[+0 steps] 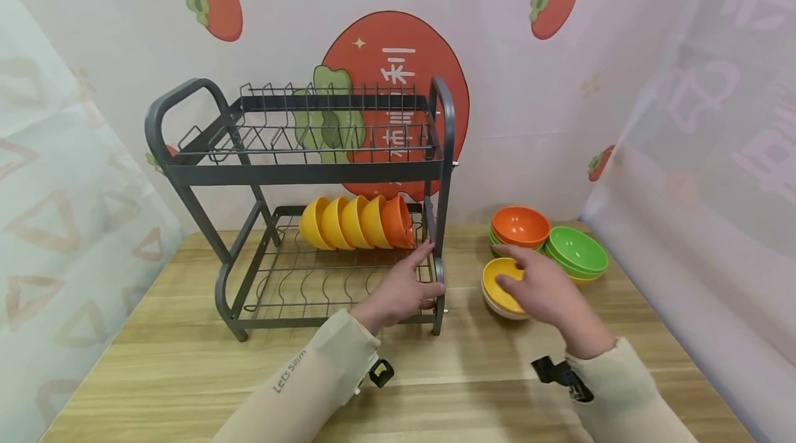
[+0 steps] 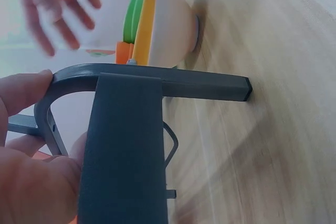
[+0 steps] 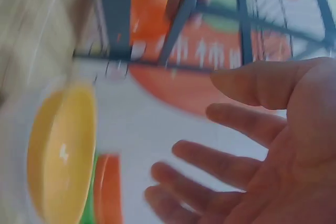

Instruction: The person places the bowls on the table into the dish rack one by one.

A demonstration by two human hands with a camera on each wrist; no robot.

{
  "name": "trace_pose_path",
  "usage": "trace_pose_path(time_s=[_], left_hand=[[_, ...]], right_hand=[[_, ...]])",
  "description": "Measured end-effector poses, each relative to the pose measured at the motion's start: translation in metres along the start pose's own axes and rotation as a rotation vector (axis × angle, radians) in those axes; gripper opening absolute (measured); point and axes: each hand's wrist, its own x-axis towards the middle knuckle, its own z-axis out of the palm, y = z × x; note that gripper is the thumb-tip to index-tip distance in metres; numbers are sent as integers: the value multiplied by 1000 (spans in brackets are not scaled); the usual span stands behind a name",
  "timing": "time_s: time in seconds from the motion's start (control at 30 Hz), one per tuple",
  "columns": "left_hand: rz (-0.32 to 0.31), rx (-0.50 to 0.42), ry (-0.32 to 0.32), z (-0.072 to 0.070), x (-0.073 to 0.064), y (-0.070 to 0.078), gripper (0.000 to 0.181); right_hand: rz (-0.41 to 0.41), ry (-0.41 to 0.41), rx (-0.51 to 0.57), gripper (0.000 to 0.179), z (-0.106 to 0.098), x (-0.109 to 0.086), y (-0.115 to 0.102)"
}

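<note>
our right hand (image 1: 547, 291) hangs over the near yellow bowl (image 1: 497, 277), fingers (image 3: 220, 163) spread and empty; that bowl sits in a white bowl (image 1: 506, 312), right of the rack (image 1: 305, 174) on the bench (image 1: 472, 381). our left hand (image 1: 401, 293) is at the rack's right side, and we cannot tell whether it grips. on the lower tier (image 1: 298, 323), yellow bowls (image 1: 340, 222) and an orange bowl (image 1: 394, 223) stand on edge. we judge the step to be picking up a bowl; the next move calls for pinching one rim without dragging its neighbour.

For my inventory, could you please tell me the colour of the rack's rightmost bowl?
Orange; the bowl shows best in the head view.
</note>
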Motion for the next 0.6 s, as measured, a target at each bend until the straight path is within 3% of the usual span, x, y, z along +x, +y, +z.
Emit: trace_pose_path(time_s=[0.13,0.3,0.6], left_hand=[[-3,20,-3,-1,0,0,82],[1,56,-2,-2,1,1,83],[8,20,-17,-1,1,0,84]], right_hand=[[80,-65,66,59,-6,-5,28],[175,-138,161,66,1,-6,55],[320,-172,376,61,25,3,90]])
